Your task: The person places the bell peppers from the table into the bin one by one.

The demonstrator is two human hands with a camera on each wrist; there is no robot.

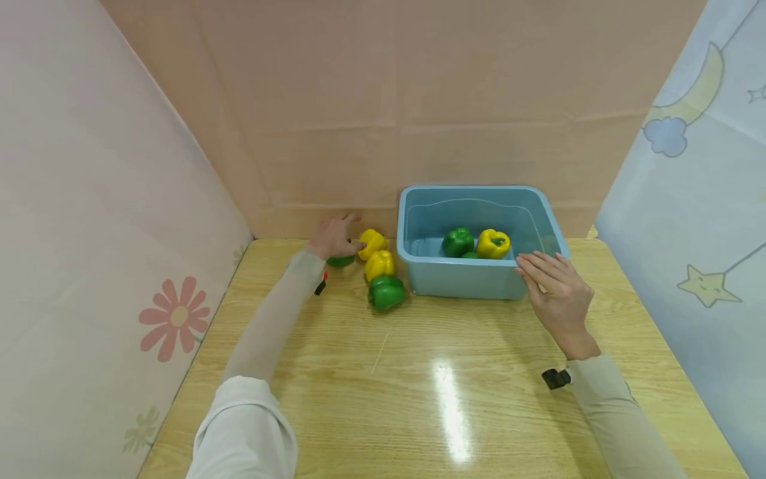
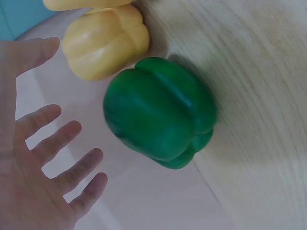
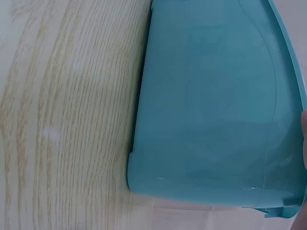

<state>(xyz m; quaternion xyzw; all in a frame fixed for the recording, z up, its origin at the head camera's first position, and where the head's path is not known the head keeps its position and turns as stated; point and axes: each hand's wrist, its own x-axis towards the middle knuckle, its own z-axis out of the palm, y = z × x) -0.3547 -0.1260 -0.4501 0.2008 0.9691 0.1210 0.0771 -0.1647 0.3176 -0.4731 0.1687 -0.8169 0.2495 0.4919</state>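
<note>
My left hand [image 1: 331, 238] reaches over a green bell pepper [image 2: 160, 112] at the table's back left, its fingers spread and holding nothing. In the left wrist view the palm and fingers stand beside that pepper, apart from it. Near the thumb are a yellow bell pepper [image 1: 372, 245] and a second yellow one [image 1: 380, 266]. Another green bell pepper [image 1: 386, 293] lies in front of them. My right hand [image 1: 559, 296] rests with fairly straight fingers on the front right corner of the blue bin [image 1: 467, 278]; in the right wrist view only bits of it show.
Inside the bin lie a green pepper [image 1: 457, 243], a yellow pepper [image 1: 493, 244] and part of another green one [image 1: 470, 255]. The bin stands at the back of the wooden table [image 1: 383, 392]. Cloth-like walls [image 1: 299, 120] enclose the back and sides.
</note>
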